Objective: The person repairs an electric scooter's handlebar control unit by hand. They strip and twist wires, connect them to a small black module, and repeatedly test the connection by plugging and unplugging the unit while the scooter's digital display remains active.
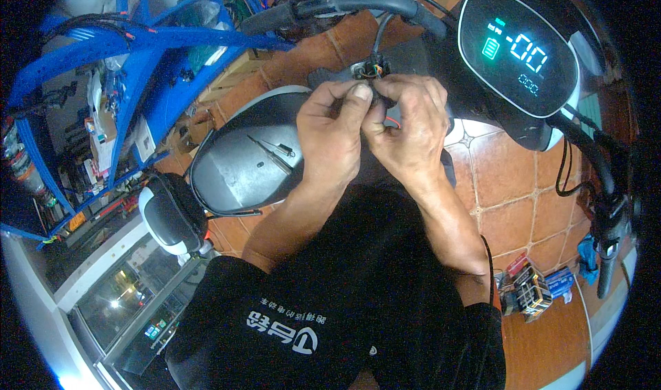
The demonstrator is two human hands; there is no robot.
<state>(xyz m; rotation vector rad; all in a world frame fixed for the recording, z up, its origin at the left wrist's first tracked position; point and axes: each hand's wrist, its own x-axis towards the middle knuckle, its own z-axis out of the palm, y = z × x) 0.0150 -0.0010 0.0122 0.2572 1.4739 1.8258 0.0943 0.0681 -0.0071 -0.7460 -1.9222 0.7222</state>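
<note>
My left hand point(334, 128) and my right hand point(410, 118) meet in front of me, thumbs and fingers pinched together. Just beyond the fingertips is a small dark fitting point(372, 69) with thin coloured wires, at the end of a black cable point(380, 35). What the left fingertips grip is hidden behind the thumb. A short piece of red wire point(393, 122) shows at the right fingers. Left of the hands, tweezers point(272, 154) lie on a scooter's dark seat point(237, 173).
A handlebar point(372, 2) crosses the far side. At the right stands a lit display point(520, 51) with a brake lever point(606, 266) below it. Blue shelving point(138, 46) with parts fills the left. Small boxes point(527, 290) sit on a wooden surface point(544, 338) at lower right.
</note>
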